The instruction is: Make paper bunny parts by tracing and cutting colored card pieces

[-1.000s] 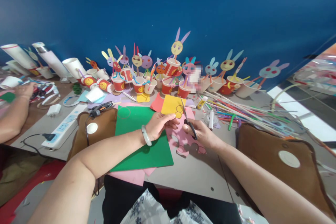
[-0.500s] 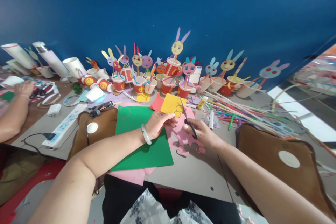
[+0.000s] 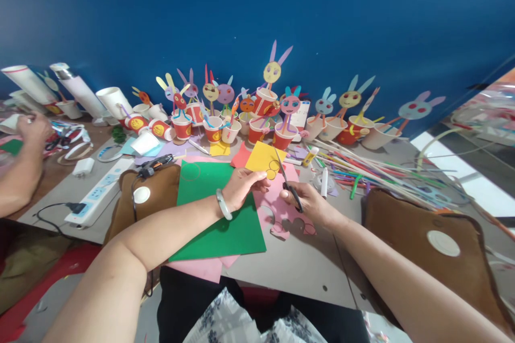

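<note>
My left hand (image 3: 242,187) pinches the lower edge of a yellow sheet of paper (image 3: 260,156), which has small circles drawn near its right corner. My right hand (image 3: 308,201) is closed round the handles of dark scissors (image 3: 296,196). Their blades point up and away, at the sheet's right edge beside the drawn circles. Beneath my left hand lies a green sheet (image 3: 219,225) with a circle outlined at its top left. Pink paper (image 3: 277,201) with cut-outs and loose scraps (image 3: 279,231) lies under the scissors.
Paper cups with paper rabbit heads (image 3: 289,104) line the wall. Pipe cleaners (image 3: 386,169) spread at right beside a brown cushion (image 3: 430,252). A power strip (image 3: 98,193) lies left. At far left another person's hand (image 3: 34,128) is by a white cup (image 3: 10,124).
My hands, the yellow sheet and the scissors are almost where they were. The other person's hand at far left has shifted slightly, and the white cup by it has tilted.
</note>
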A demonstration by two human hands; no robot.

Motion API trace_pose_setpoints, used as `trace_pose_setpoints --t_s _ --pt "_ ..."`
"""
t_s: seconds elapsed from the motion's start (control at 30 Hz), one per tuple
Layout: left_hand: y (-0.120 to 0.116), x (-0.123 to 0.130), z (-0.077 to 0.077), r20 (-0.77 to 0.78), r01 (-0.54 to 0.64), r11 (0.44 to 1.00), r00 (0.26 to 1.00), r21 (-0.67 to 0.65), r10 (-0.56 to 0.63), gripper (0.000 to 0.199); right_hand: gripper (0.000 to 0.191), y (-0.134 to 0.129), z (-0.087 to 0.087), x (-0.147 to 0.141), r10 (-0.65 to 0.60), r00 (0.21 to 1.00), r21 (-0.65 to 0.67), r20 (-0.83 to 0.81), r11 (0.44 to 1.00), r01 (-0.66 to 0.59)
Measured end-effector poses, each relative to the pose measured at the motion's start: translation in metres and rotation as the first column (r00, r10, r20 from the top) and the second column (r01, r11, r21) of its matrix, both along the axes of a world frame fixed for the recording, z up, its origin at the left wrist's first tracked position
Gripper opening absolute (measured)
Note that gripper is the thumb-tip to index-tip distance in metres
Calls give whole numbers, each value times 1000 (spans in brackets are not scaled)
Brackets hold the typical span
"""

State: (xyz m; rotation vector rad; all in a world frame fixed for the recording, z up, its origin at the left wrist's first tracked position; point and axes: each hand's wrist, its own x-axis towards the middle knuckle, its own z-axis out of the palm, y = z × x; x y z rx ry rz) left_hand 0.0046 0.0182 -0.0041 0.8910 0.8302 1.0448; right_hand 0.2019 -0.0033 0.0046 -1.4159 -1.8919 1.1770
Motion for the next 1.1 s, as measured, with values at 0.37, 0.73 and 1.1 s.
trace_pose_setpoints --t_s 0.37,0.73,1.1 --pt "4 -2 -7 -37 -31 990 999 134 36 32 68 0 2 -1 -2 1000 -14 10 1000 2" --pt "7 -2 -3 -13 -82 985 996 152 85 31 67 2 -3 2 5 1000 -10 8 1000 -5" --pt "9 -4 -2 -12 -99 976 995 196 103 30 66 3 -4 2 13 1000 -25 28 1000 -13"
